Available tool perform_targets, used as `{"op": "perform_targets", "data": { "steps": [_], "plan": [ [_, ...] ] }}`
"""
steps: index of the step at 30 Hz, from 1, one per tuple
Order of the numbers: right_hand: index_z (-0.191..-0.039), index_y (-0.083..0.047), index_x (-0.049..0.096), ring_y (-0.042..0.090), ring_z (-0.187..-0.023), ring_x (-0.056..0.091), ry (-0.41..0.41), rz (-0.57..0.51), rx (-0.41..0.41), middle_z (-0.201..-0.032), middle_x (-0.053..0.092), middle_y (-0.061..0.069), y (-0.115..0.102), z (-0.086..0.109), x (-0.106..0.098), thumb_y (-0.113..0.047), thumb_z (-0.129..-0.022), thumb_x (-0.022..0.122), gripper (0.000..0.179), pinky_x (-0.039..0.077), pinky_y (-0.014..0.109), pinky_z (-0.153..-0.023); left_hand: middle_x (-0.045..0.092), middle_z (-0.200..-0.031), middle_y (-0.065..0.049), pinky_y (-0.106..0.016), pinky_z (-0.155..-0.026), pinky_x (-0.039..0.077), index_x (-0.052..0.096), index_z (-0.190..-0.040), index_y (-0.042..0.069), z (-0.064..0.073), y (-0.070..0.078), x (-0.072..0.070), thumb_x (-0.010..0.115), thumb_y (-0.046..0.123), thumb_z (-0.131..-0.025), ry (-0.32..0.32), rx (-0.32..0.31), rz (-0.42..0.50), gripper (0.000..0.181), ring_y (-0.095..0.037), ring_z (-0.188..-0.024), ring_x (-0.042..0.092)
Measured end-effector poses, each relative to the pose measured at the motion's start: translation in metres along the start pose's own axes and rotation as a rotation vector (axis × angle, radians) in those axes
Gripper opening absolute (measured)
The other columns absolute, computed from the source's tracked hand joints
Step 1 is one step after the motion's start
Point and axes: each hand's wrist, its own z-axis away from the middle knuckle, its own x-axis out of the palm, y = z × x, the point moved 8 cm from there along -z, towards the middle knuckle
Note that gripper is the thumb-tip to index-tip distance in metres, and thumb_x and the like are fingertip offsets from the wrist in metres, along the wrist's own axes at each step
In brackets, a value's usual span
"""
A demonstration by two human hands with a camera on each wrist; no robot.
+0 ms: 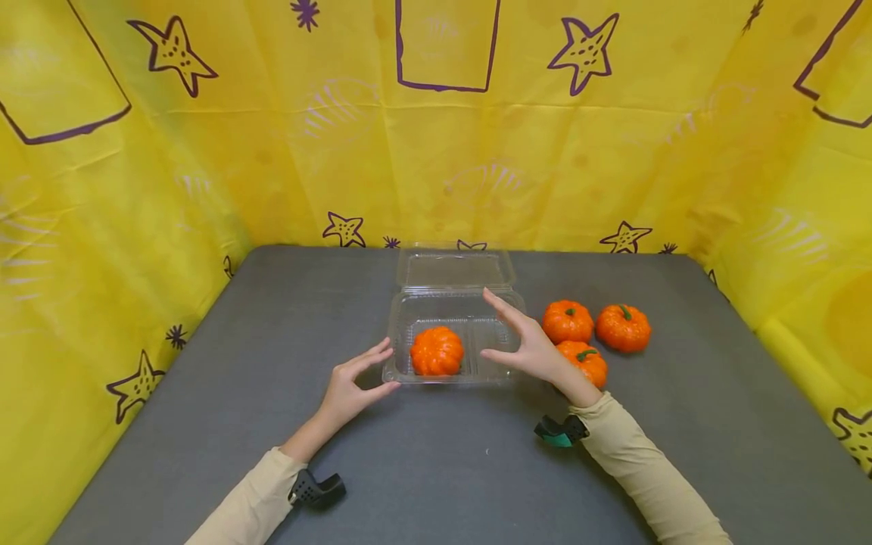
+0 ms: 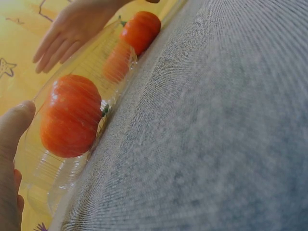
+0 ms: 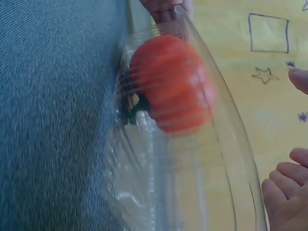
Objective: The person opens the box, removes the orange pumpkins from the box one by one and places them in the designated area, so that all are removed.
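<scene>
A hinged clear plastic container (image 1: pixel 487 371) lies with its lid (image 1: pixel 455 270) folded back. In its left part sits a small orange pumpkin (image 1: pixel 437 351); the right wrist view shows its green stem (image 3: pixel 138 109) pointing down. My left hand (image 1: pixel 347 390) is at the container's left end, thumb and fingers spread apart, fingertips right at the rim. Over the container's right part, my right hand (image 1: pixel 527 348) hovers with extended fingers and nothing in its grasp. Three more pumpkins, a rear one (image 1: pixel 568 322), a right one (image 1: pixel 623 328) and a front one (image 1: pixel 584 363), partly hidden by my right wrist, lie to the right.
The grey tabletop (image 1: pixel 436 469) ends at a yellow curtain (image 1: pixel 436 166) printed with stars, which hangs behind and along both sides. The open lid reaches close to the table's back edge.
</scene>
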Motion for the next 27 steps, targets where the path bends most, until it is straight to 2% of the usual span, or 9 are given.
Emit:
{"op": "perform_targets", "data": {
  "steps": [4, 13, 19, 27],
  "plan": [
    [-0.132, 0.013, 0.029, 0.035, -0.127, 0.026, -0.001, -0.007, -0.019, -0.139, 0.025, 0.026, 0.0, -0.003, 0.006, 0.01, -0.069, 0.071, 0.075, 0.029, 0.044, -0.097, 0.053, -0.111, -0.029, -0.027, -0.092, 0.037, 0.061, -0.101, -0.013, -0.001, 0.001, 0.0, 0.079, -0.009, -0.056, 0.0, 0.014, 0.006, 0.049, -0.04, -0.101, 0.053],
    [-0.131, 0.015, 0.03, 0.037, -0.125, 0.028, -0.029, -0.025, -0.035, -0.137, 0.028, 0.028, 0.002, -0.005, 0.018, 0.01, -0.07, 0.07, 0.073, 0.03, 0.049, -0.095, 0.054, -0.112, -0.028, -0.026, -0.092, 0.036, 0.061, -0.102, -0.012, -0.001, -0.001, -0.001, 0.08, -0.007, -0.056, 0.0, -0.005, -0.006, 0.049, -0.039, -0.102, 0.053],
    [-0.131, 0.013, 0.032, 0.033, -0.125, 0.03, -0.045, -0.013, -0.003, -0.137, 0.03, 0.024, 0.001, -0.01, 0.023, 0.007, -0.071, 0.071, 0.072, 0.03, 0.043, -0.097, 0.054, -0.112, -0.027, -0.027, -0.093, 0.036, 0.061, -0.101, -0.013, 0.0, -0.002, 0.0, 0.08, -0.006, -0.057, 0.0, -0.016, -0.005, 0.048, -0.039, -0.102, 0.053],
    [-0.128, 0.015, 0.036, 0.036, -0.121, 0.036, -0.082, -0.017, -0.025, -0.133, 0.035, 0.027, -0.001, -0.016, 0.034, 0.006, -0.07, 0.072, 0.068, 0.032, 0.041, -0.095, 0.054, -0.111, -0.028, -0.025, -0.092, 0.036, 0.061, -0.102, -0.012, 0.0, -0.001, 0.0, 0.079, -0.008, -0.056, 0.001, 0.008, -0.008, 0.05, -0.039, -0.101, 0.053]
  ]
}}
